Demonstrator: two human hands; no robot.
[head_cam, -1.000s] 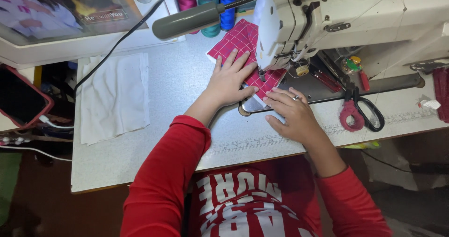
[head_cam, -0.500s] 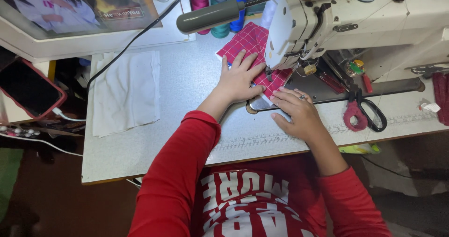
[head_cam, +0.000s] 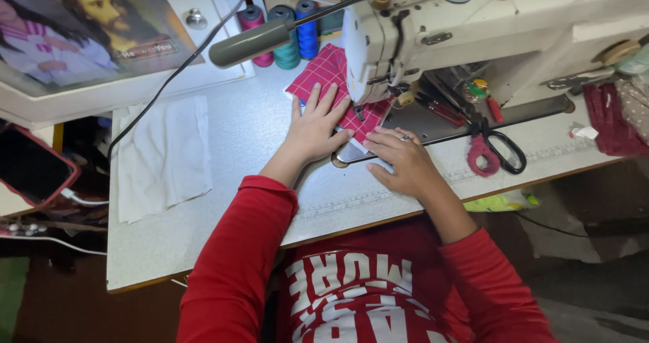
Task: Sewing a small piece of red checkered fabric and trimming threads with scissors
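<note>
Both palms lie flat on the red-and-white checked cotton cloth (head_cam: 329, 79) spread on the pale speckled surface (head_cam: 257, 140) under the head of the cream sewing machine (head_cam: 433, 25). The left hand (head_cam: 312, 128) presses it with fingers splayed apart; the right hand (head_cam: 400, 162), fingers close together, pins its near edge. Thin, limp and light, it looks best steered by flat pressure beside the needle. Red-handled scissors (head_cam: 497, 150) lie just right of the right hand.
</note>
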